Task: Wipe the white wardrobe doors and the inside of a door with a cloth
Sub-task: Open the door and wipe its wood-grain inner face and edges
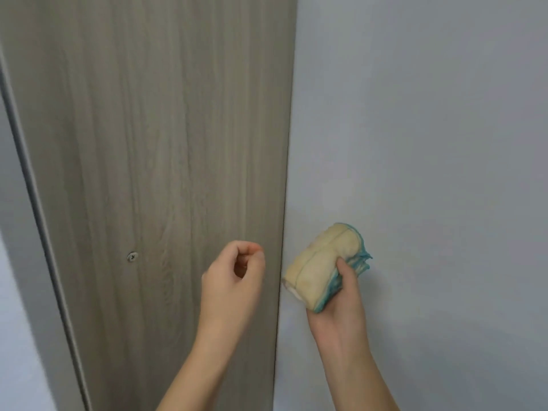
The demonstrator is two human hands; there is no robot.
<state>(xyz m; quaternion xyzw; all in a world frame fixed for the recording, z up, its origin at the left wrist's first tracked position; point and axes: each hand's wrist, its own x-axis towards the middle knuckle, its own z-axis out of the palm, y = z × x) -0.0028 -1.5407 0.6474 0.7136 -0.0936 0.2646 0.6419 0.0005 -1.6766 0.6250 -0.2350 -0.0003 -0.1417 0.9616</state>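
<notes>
While the left hand curls on nothing before the wood-grain door panel, the right hand, just right of that panel's edge, grips the folded cloth before the white door.

This looks like a room in a home, seen close up against a fitted wardrobe. A tall panel of grey-brown wood-grain laminate fills the view from 9 to 12 o'clock. It looks like the inner face of a wardrobe door, with one screw sunk in it at about 8 o'clock and a thin grey edge strip running down its left side. From 1 to 5 o'clock stands a smooth white door, meeting the panel at a straight vertical seam. At 4 o'clock a folded cream cloth with blue edging, a household sort, shows in front of the white.
</notes>
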